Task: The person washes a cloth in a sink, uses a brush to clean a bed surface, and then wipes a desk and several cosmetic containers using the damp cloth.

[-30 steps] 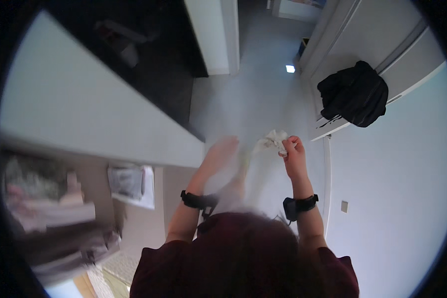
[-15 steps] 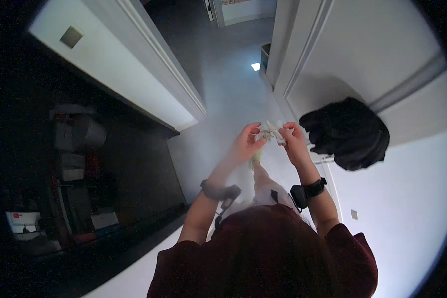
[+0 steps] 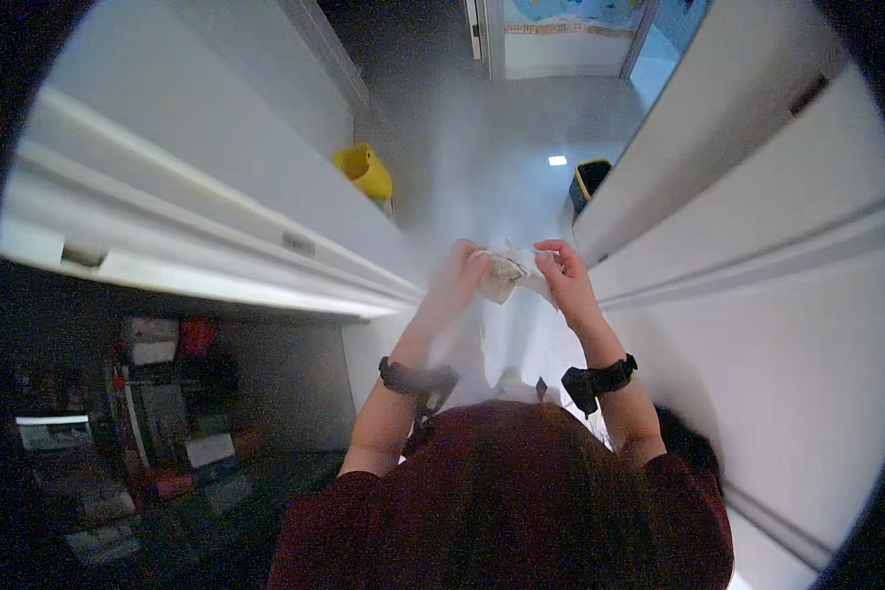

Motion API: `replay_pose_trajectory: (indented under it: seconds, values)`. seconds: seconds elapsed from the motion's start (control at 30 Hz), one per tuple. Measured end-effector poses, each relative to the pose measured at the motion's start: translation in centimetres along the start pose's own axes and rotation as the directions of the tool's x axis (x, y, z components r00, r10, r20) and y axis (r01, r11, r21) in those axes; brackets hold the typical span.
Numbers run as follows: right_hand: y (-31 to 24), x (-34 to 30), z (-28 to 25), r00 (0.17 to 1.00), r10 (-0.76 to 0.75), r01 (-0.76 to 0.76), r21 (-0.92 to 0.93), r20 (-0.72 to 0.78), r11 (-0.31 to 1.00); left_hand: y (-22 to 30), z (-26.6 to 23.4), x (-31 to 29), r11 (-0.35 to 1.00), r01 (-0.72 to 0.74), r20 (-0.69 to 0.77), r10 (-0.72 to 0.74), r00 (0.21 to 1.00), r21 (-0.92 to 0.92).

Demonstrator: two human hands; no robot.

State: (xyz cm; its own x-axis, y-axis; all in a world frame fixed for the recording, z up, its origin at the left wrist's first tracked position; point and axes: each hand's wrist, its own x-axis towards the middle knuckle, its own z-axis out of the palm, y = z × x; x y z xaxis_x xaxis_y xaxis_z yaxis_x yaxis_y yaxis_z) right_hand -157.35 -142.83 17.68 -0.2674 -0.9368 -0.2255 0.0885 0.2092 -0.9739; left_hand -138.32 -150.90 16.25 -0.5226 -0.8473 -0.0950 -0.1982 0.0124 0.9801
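A crumpled, soft white piece (image 3: 502, 276), like a tissue or thin cloth with greyish marks, stretches between my two hands in front of me. My left hand (image 3: 452, 285), slightly smeared by motion, pinches its left side with the fingertips. On the other side, my right hand (image 3: 569, 281) grips an edge between thumb and fingers. A dark band with a small box sits on each of my wrists.
I stand within a doorway, with a white door frame (image 3: 197, 211) on the left and a white door (image 3: 718, 138) on the right. Ahead are a yellow bin (image 3: 366, 172) and a dark bin (image 3: 590, 181). Dim shelves (image 3: 157, 413) lie left; black cloth (image 3: 693, 442) is behind my right arm.
I have moved forward into the doorway. The black cloth has slid back beside my right arm, and the yellow bin has come into view. Both hands still hold the white piece.
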Motion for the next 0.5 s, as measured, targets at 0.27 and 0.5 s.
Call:
replay_pose_trajectory:
  seconds: [0.27, 0.5]
  values:
    - [-1.4, 19.6, -2.6, 0.982, -0.188, 0.185, -0.083, -0.026, 0.979, 1.4, -0.8, 22.2, 0.994, -0.070, 0.054, 0.075, 0.996, -0.087]
    - [-8.7, 34.1, -7.0, 0.975, -0.183, 0.157, -0.194, -0.123, 0.968, 4.9, -1.8, 40.7, 0.995, -0.095, 0.044, 0.097, 0.994, -0.043]
